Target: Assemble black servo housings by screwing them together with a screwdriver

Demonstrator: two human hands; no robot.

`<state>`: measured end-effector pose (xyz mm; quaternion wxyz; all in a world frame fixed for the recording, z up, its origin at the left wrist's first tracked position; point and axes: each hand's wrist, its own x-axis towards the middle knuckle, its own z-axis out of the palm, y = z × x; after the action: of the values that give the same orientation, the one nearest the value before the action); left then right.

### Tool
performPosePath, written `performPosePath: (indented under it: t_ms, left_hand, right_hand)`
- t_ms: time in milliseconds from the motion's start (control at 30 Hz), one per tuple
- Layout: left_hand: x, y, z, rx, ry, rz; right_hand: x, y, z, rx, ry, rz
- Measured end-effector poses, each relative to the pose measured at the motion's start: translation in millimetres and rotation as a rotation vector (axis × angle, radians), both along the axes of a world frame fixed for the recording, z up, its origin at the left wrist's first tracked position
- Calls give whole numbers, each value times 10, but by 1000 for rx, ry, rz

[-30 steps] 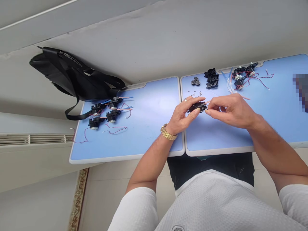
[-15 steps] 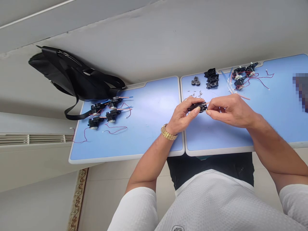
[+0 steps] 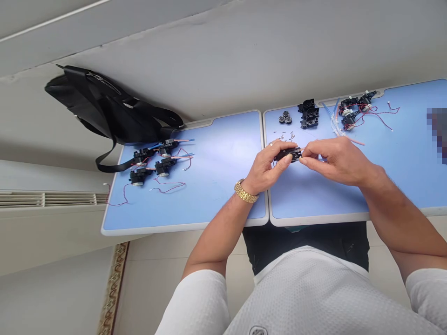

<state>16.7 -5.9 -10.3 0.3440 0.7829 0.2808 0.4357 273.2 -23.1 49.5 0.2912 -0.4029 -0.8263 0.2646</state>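
Observation:
My left hand (image 3: 267, 165) grips a small black plastic assembly (image 3: 294, 152) between thumb and fingers, above the near part of the right table. My right hand (image 3: 337, 160) is closed in a pinch at the assembly's right end. A thin pinkish tube shows between the hands, but what the right fingertips hold is too small and covered to tell. Behind the hands lie several small screws (image 3: 282, 137). Beyond them are three round black-and-silver parts (image 3: 285, 118) and a few black plastic housings (image 3: 310, 114).
Black assemblies with red wires (image 3: 350, 116) and blue and pink tubes (image 3: 333, 122) lie at the back right. Similar assemblies (image 3: 165, 165) sit on the left table, beside a black bag (image 3: 101, 107) against the wall. A seam (image 3: 265, 186) divides the two blue tables.
Both hands keep almost the same hold on the black assembly. The right fingertips have shifted very slightly at its end, and the whole view has moved a little.

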Motion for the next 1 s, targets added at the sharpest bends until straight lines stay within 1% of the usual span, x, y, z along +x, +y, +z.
performPosePath:
  t_ms: [167, 267, 467, 733, 867, 1000]
  left_hand:
    - [39, -10, -44, -14, 31, 95]
    - [45, -12, -66, -25, 44, 130]
    - [23, -11, -54, -7, 5, 89]
    - [23, 7, -54, 46, 0, 86]
    - [18, 14, -42, 64, 8, 74]
    - [14, 14, -34, 72, -16, 50]
  right_hand:
    - [-23, 16, -38, 105, -86, -18]
    - [-56, 14, -39, 143, -126, 2]
    - [-58, 0, -54, 192, -112, 3]
    - [-46, 1, -107, 277, -163, -9]
    - [-36, -3, -117, 268, -192, -22]
    - [-20, -7, -88, 168, -177, -31]
